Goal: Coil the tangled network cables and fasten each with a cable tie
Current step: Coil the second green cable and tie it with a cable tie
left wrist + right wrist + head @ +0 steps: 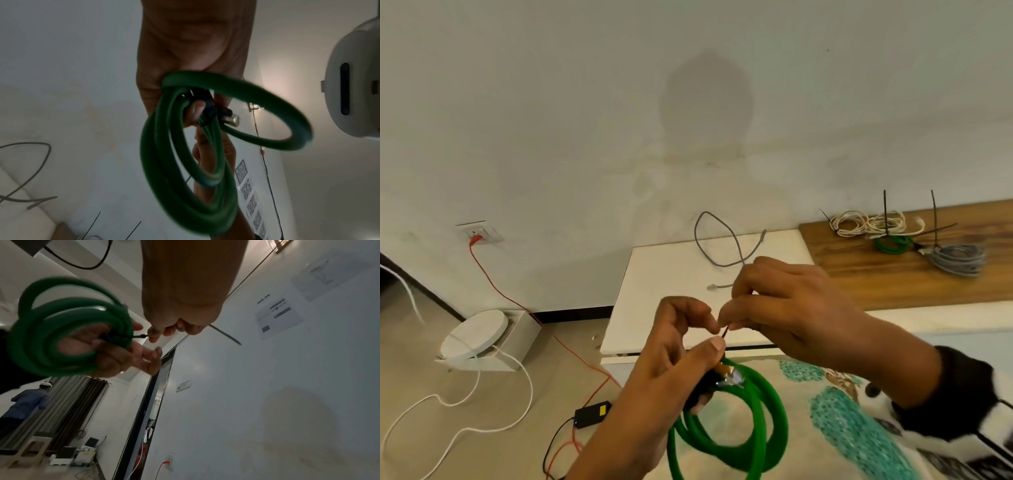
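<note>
— Where is the green network cable (pixel 729 442) kept?
— It is held up in loops over the white tabletop (pixel 674 274). The loops are gripped by the left hand (pixel 671 363), with the fingers curled round them.

— And the black cable tie (pixel 131 336)?
— It is wrapped round the loops. Its tail is pinched by the right hand (pixel 784 308).

— How should it be pulled?
— Slowly and straight, it seems, while the loops are kept flat together, so that no loop is left out.
</note>
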`<state>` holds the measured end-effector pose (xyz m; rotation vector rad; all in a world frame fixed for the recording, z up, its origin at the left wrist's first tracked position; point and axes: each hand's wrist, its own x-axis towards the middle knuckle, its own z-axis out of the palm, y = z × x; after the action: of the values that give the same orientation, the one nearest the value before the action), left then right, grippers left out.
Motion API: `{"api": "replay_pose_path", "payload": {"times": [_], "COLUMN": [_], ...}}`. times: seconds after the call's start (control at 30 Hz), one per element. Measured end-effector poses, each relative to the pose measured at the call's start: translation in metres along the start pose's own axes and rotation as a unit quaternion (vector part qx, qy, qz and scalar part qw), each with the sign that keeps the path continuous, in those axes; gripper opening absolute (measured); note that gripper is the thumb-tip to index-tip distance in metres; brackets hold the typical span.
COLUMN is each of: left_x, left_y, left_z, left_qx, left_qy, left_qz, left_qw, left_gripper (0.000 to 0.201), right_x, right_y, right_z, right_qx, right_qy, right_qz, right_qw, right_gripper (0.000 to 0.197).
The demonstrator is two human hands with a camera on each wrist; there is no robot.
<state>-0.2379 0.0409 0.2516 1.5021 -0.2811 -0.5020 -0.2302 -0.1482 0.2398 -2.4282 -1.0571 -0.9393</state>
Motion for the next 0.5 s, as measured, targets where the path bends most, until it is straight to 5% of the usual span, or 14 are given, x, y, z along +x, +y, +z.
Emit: {"api": "replay_pose_path", "payload": {"times": [0.13,0.33,0.5], "left_x": [0.002,0.015,0.031], "left_y": [-0.002,-0.006,-0.022], "left_z": [0.001,0.004,-0.003], "left_qx": [0.058,0.19,0.241], "left_qy": [-0.067,-0.012,-0.016], "left_qz": [-0.039,0.045,0.023], "left_qw": [0.995,0.981,0.97], "left_gripper": [0.019,0.021,0.021], "right_x": [0.005,0.006,-0.009], "right_y": [0.005,0.037,0.055], "right_z": [-0.008,-0.01,0.014], "right_qx": [-0.047,-0.006,0.032], "right_qy": [-0.022,-0.059,-0.031], "right_qz": [-0.035,-0.008,0.064], "right_qw": [0.998,0.998,0.997], "right_gripper": [0.016,0.017,0.014]}}
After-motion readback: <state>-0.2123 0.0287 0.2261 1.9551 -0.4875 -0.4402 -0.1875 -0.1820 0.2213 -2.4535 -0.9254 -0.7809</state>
